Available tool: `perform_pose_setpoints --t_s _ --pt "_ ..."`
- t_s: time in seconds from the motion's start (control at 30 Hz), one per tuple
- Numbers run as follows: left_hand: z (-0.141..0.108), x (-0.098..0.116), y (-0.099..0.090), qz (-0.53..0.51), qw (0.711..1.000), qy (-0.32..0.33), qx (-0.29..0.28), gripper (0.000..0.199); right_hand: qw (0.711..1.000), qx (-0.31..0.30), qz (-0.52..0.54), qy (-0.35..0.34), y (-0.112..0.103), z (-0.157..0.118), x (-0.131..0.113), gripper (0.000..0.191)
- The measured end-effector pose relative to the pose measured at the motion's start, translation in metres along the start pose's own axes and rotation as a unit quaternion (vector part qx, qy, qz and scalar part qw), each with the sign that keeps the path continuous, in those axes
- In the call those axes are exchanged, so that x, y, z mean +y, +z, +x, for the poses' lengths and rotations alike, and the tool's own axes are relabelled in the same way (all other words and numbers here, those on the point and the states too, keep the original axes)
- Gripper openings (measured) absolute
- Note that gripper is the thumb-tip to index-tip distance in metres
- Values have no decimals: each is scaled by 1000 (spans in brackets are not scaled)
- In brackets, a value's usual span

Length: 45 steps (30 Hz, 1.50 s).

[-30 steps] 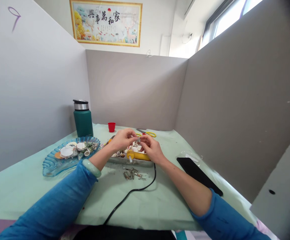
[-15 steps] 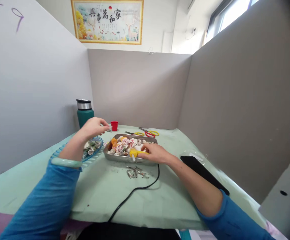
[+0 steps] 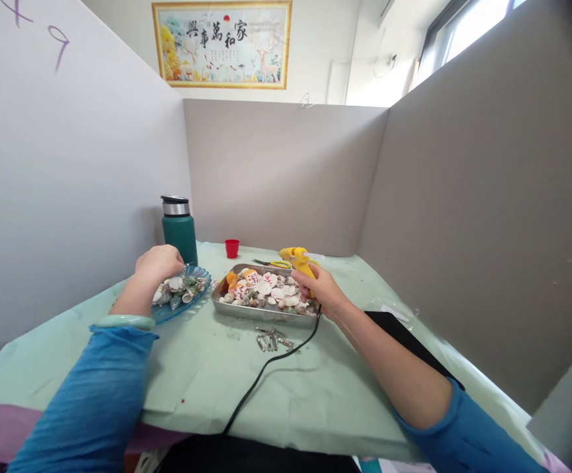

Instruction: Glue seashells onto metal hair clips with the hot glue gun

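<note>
Left hand (image 3: 160, 263): since its back faces the viewer, the fingertips are hidden; the fingers curl down at the blue plate (image 3: 196, 303), and I cannot tell whether they hold anything.
Plate shells (image 3: 181, 289): heaped on the plate beside the left hand; probably light and knobbly, with fragile joints, so best lifted by the largest shell.
Metal tray (image 3: 246, 313): mid-desk, stiff and likely slick; grip it by the rim.
Tray shells (image 3: 266, 288): inside the tray, hard, light, perhaps brittle; pinch their edges gently.
Metal clips (image 3: 272, 339): piled in front of the tray, small, stiff, slippery; take one by its ends.
Black cord (image 3: 266, 369): limp, passing by the clips, and could drag them.
Glue gun (image 3: 298, 257): at the tray's far right corner, likely light, rigid plastic; keep off its probably hot front end.
Right hand (image 3: 322, 289): fingers wrapped around the gun's handle, the proper hold.
</note>
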<state>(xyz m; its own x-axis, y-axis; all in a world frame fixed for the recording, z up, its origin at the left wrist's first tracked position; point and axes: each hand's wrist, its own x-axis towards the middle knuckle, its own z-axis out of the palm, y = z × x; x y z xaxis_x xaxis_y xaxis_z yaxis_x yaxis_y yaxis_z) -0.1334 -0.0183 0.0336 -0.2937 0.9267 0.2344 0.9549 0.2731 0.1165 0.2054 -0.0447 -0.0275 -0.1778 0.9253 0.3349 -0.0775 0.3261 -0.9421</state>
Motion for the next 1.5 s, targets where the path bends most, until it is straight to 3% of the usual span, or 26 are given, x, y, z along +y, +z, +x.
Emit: perform_pose_setpoints --t_s 0.27,0.5,0.6,0.7,0.87,1.03,1.13,1.3,1.5 --pt "0 2 2 -7 1000 -4 -2 28 999 19 32 -27 4 -1 11 32" --pt "2 3 5 -47 994 44 90 35 996 57 61 -1 5 -1 9 32" --pt "-7 17 -4 -71 986 108 102 35 992 82 96 4 4 0 11 29" --pt "-20 47 -14 -95 973 182 104 35 987 94 130 -5 2 2 13 28" --pt "-31 109 -2 -71 935 347 4 34 983 112 146 -10 1 4 16 31" --pt "-18 150 32 66 922 367 -107 35 984 114 135 -9 1 4 18 32" --pt "-5 164 46 121 906 383 -131 46 984 110 139 -7 0 4 18 33" --pt "6 182 62 119 892 408 -152 89 984 109 140 -7 0 4 17 32" --pt "-2 182 63 151 854 463 -181 80 985 112 129 -16 2 4 16 29"
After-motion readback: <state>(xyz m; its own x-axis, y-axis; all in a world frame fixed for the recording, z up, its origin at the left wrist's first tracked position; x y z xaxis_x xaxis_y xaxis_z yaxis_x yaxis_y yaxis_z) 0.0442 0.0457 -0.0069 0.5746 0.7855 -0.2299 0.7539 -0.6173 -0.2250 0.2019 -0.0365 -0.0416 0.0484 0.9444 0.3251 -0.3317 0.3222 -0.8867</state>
